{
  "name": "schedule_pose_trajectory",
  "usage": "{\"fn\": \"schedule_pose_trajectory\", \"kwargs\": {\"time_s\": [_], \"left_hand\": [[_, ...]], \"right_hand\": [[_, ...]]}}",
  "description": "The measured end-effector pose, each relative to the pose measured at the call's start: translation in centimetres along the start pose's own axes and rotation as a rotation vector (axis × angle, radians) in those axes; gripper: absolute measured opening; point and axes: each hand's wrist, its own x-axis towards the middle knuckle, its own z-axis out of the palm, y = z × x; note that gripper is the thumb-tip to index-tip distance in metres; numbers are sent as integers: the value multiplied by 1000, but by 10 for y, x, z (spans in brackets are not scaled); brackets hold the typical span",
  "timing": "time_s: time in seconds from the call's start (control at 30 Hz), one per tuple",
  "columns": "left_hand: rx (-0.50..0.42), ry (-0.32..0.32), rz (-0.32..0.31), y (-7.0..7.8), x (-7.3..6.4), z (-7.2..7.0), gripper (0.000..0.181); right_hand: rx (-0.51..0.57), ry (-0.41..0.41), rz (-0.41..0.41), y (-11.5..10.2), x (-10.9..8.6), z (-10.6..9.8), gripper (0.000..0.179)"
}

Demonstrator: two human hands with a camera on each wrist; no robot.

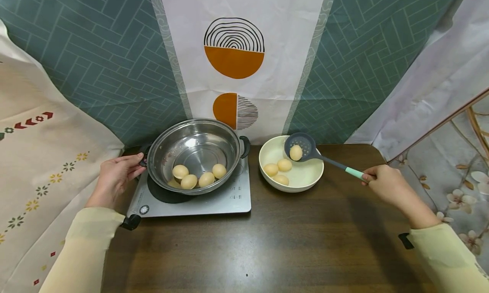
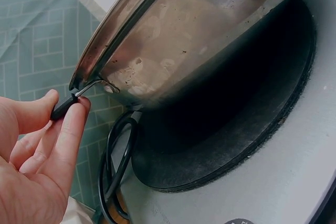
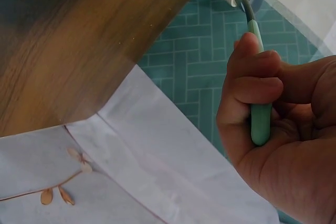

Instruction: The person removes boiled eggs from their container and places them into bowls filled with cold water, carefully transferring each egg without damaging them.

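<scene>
My left hand (image 1: 118, 176) pinches the black side handle (image 2: 64, 107) of a steel pot (image 1: 195, 195) between thumb and fingers. The pot is tilted over the induction cooker (image 1: 225, 204), and several pale eggs (image 1: 206, 179) have gathered along its near inner side. On the right, my right hand (image 1: 386, 182) grips the green handle (image 3: 260, 121) of a dark grey skimmer (image 1: 311, 153). Its perforated bowl carries one egg (image 1: 296, 152) over the far right part of a cream bowl (image 1: 305, 183). Three eggs (image 1: 284, 164) lie inside that bowl, toward its left.
Beneath the pot is the cooker's round black plate (image 2: 210, 166). A black cord (image 2: 108, 169) loops beside the cooker. The brown wooden table (image 1: 267, 242) stretches in front, with a patterned cloth backdrop (image 1: 126, 63) behind it and a pale curtain (image 1: 34, 157) at the left.
</scene>
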Motion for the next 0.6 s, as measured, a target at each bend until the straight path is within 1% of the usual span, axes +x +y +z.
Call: {"fn": "schedule_pose_trajectory", "kwargs": {"time_s": [0.33, 0.5, 0.6], "left_hand": [[44, 31, -2, 0, 0, 1, 4], [40, 29, 10, -2, 2, 0, 5], [12, 14, 23, -3, 3, -1, 6]], "right_hand": [[-7, -6, -18, -3, 1, 4, 25], [-20, -6, -32, -4, 3, 5, 24], [-40, 12, -49, -6, 4, 7, 22]]}}
